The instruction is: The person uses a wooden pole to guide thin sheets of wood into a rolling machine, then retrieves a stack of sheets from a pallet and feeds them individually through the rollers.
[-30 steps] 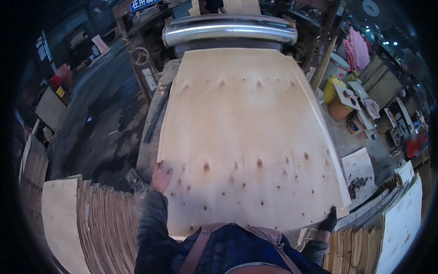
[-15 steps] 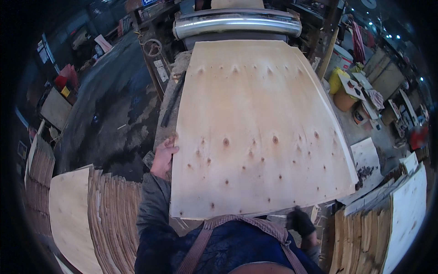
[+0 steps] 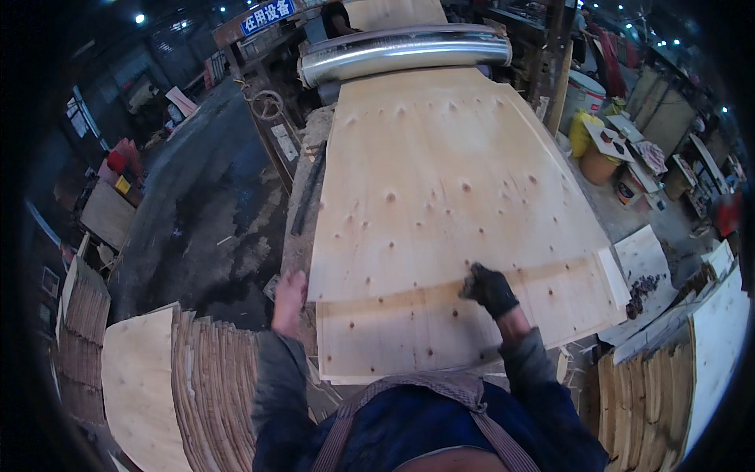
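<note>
A large, pale wood veneer sheet (image 3: pixel 425 181) with brown knots runs from in front of me to a shiny metal roller (image 3: pixel 405 55). Its near edge lies across a lower veneer sheet (image 3: pixel 409 334), which shows as a strip closer to me. My right hand (image 3: pixel 491 291), in a dark glove, is at that near edge with its fingers bent around it. Bare and slightly blurred, my left hand (image 3: pixel 289 299) is just outside the sheet's left edge. Its fingers look curled, but I cannot tell whether they touch the wood.
Upright veneer stacks stand at the left (image 3: pixel 212 385) and right (image 3: pixel 641 401). A handwheel (image 3: pixel 267 105) sits on the machine's left frame. Another person's arm (image 3: pixel 336 20) shows behind the roller. Buckets (image 3: pixel 598 167) and scraps crowd the right side; wet floor (image 3: pixel 204 204) stretches along the left.
The top sheet has slid away toward the roller, uncovering a strip of the sheet beneath. My right hand came up from below onto its near edge. My left hand no longer grips the left edge.
</note>
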A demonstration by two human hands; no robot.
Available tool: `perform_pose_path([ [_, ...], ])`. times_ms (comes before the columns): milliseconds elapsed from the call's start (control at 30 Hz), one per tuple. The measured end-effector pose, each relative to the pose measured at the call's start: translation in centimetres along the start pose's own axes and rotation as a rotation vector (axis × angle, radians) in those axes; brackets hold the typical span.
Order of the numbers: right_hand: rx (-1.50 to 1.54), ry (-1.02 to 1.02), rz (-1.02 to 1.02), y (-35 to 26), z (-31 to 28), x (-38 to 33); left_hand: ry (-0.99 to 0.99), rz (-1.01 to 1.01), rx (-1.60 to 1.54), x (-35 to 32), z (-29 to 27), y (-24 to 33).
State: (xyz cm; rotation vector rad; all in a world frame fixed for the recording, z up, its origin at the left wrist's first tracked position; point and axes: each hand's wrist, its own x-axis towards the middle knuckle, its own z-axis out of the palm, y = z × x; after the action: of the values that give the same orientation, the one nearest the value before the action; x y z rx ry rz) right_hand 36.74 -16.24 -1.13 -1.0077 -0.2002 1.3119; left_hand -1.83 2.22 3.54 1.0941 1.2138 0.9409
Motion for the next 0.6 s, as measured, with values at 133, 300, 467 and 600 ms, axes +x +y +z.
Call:
perform_pose_path([
  [133, 0.295, -0.394, 0.032, -1.8, -0.5, 12.1, 0.149, 0.605, 1.014, -1.6, -1.8, -11.9],
  [300, 0.329, -0.373, -0.190, -2.4, 3.4, 17.3, 0.062, 0.412, 1.410, -6.6, 1.4, -13.3],
  [467, 0.163, -0.372, 0.211, 1.8, 3.9, 12.7, -0.017, 0.084, 0.618, -4.3, -1.6, -15.6],
  [600, 0.086, -0.415, 0.210, 5.7, 2.0, 3.4, -0.050, 0.084, 0.428, -4.1, -2.1, -15.1],
])
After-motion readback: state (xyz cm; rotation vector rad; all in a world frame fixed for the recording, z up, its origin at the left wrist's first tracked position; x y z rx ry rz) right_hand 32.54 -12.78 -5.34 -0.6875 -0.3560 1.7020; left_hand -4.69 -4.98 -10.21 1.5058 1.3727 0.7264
